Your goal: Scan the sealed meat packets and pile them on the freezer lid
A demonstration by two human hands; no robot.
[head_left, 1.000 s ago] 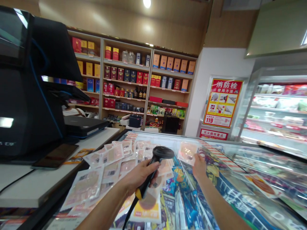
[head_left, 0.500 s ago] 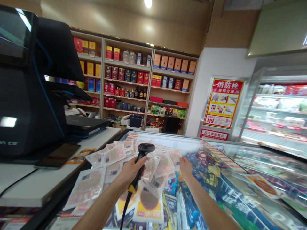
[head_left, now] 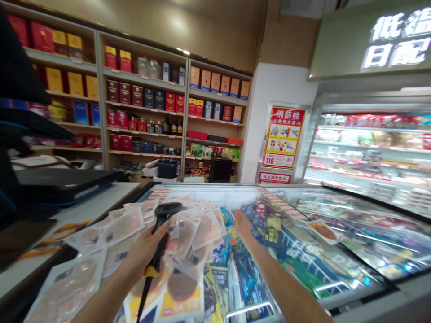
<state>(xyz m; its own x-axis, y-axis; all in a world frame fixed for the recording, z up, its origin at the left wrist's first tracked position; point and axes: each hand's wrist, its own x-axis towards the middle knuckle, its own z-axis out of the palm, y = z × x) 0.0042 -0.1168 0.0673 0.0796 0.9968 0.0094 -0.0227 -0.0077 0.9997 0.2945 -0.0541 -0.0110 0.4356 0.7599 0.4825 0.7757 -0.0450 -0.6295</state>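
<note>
My left hand (head_left: pixel 148 246) is wrapped round the handle of a black and yellow barcode scanner (head_left: pixel 158 251), its head up and its cord running down. Under and around it, many flat, clear-wrapped packets (head_left: pixel 182 287) with round brownish contents and orange-and-white printing lie overlapping on the freezer's glass top. To the right of the pile, my right hand (head_left: pixel 243 224) hovers over the glass, a little apart from the nearest packet. Its fingers are turned away and blurred, so I cannot see how they are bent.
Bagged goods (head_left: pixel 249 278) show through the chest freezer's glass (head_left: pixel 202 193). A single packet (head_left: pixel 325 231) lies farther right. On the left, a white counter (head_left: pixel 124 190) carries a black flat device (head_left: pixel 67 181) and a dark phone-like slab (head_left: pixel 25 237). Shelves of boxes (head_left: pixel 144 98) stand behind.
The view has turned to the right, so the surroundings shift left. My right hand has come away from the edge of the packet pile. My left hand keeps hold of the barcode scanner.
</note>
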